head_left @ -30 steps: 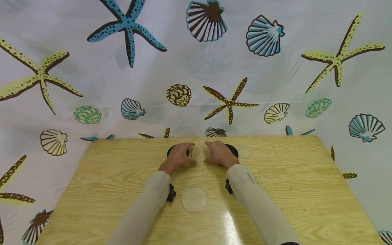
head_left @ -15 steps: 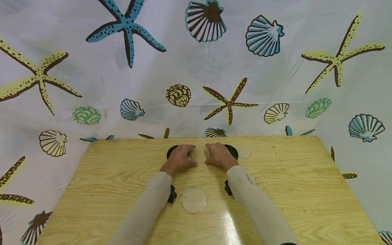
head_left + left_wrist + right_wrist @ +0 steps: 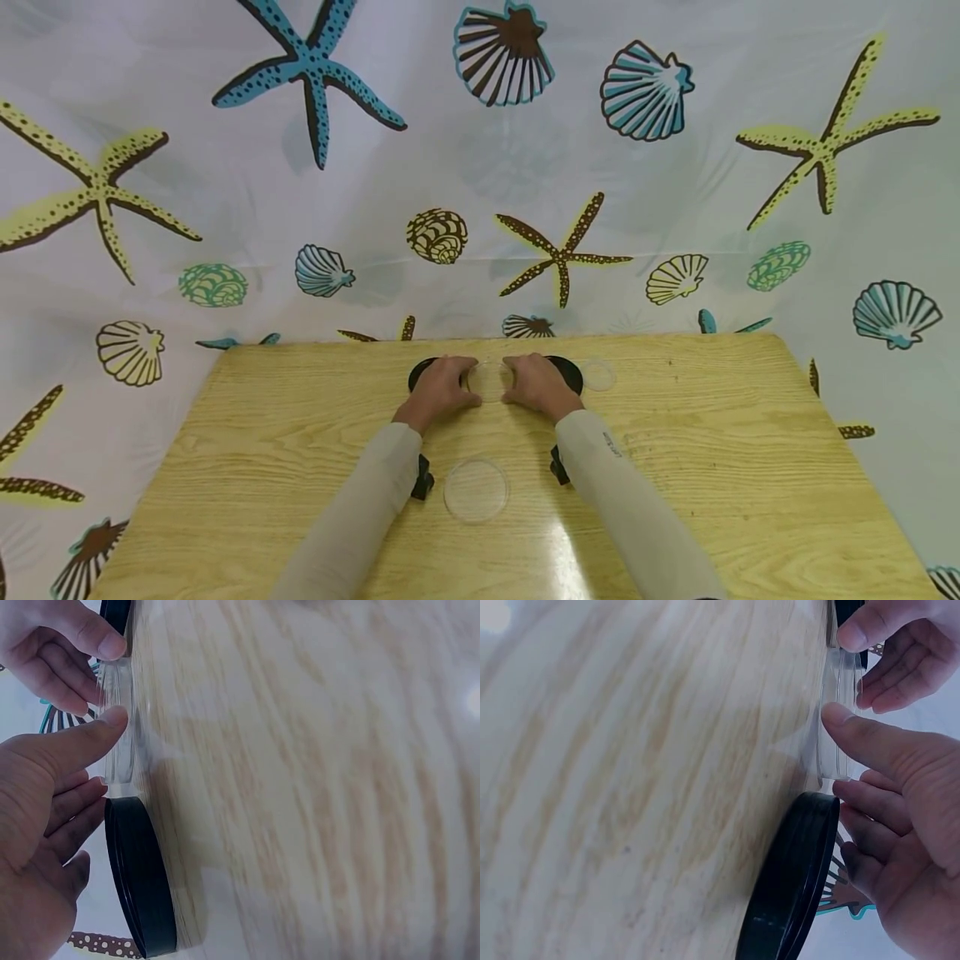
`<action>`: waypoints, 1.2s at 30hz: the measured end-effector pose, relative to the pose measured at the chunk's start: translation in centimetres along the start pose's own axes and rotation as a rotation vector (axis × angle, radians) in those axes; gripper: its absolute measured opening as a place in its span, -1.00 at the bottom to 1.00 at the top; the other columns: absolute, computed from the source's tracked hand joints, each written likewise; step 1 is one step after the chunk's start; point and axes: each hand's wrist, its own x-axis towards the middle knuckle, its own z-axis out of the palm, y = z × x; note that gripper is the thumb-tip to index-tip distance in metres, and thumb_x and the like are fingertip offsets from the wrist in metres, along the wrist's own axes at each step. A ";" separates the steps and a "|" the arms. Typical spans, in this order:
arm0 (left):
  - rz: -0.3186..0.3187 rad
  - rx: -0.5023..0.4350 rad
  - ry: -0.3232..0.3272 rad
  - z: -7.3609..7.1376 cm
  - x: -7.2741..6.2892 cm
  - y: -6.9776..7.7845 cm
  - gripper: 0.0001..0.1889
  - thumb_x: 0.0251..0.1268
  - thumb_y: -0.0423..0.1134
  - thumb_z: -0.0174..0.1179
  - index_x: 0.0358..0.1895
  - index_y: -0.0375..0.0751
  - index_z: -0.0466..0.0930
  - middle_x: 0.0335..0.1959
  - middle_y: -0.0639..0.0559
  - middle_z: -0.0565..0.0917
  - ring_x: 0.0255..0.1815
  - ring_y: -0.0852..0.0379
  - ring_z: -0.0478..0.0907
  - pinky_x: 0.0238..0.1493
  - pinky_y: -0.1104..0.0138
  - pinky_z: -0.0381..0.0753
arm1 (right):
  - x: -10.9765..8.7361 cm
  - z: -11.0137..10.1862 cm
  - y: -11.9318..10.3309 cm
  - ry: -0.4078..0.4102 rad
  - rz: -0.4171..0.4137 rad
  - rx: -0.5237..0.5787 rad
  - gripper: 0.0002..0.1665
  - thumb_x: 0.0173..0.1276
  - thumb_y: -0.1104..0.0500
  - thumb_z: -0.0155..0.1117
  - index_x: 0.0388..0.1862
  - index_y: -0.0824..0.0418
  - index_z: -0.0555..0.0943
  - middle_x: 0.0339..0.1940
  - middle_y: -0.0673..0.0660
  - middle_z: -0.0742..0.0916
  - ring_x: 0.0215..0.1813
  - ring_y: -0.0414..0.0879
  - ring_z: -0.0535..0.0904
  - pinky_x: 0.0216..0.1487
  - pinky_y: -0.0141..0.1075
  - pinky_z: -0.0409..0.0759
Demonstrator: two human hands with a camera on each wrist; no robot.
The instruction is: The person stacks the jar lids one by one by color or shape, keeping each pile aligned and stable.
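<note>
A clear, shallow round dish, like a petri dish point(image 3: 491, 382), rests near the far edge of the wooden table point(image 3: 300, 467) between both hands. My left hand point(image 3: 441, 385) holds its left side, thumb near and fingers beyond. From the right, my right hand point(image 3: 538, 383) grips it the same way. Side-on in the left wrist view, the clear dish point(image 3: 118, 746) shows several wall lines, so it may be stacked or lidded. Beside each hand is a black round shallow piece: the left black piece point(image 3: 140, 877) and the right black piece point(image 3: 791, 877).
A clear round disc or lid point(image 3: 476, 492) lies on the table between the forearms. Another small clear disc point(image 3: 598, 374) lies right of the right black piece. A cloth printed with starfish and shells point(image 3: 480, 167) hangs behind the table.
Both hands have come down slightly around the clear dish and then stayed nearly still. The black pieces and the other clear discs have not visibly moved.
</note>
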 end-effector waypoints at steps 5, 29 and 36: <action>-0.003 -0.019 0.007 0.0 0.1 0.0 -0.36 0.04 -0.15 0.42 0.24 -0.22 0.48 0.18 -0.13 0.57 0.19 -0.10 0.51 0.36 0.05 0.36 | 0.0 -0.1 0.0 -0.005 0.001 0.013 -0.21 0.19 -0.02 0.40 0.37 0.17 0.38 0.22 0.18 0.60 0.25 0.11 0.50 0.27 -0.07 0.48; 0.033 -0.028 0.054 -1.7 -0.6 0.8 -0.33 0.02 -0.13 0.44 0.26 -0.20 0.46 0.26 -0.13 0.51 0.26 -0.12 0.45 0.23 0.00 0.49 | -0.9 -2.2 -0.9 0.000 0.043 0.057 -0.23 0.22 0.00 0.38 0.38 0.12 0.38 0.25 0.12 0.59 0.29 0.08 0.46 0.31 -0.06 0.45; 0.026 -0.031 0.059 -2.2 -1.0 1.3 -0.33 0.02 -0.13 0.43 0.27 -0.20 0.45 0.27 -0.13 0.50 0.28 -0.14 0.44 0.23 -0.01 0.48 | -1.5 -2.9 -1.4 -0.010 0.057 0.039 -0.22 0.21 -0.02 0.38 0.40 0.09 0.36 0.26 0.12 0.59 0.29 0.07 0.48 0.28 -0.06 0.47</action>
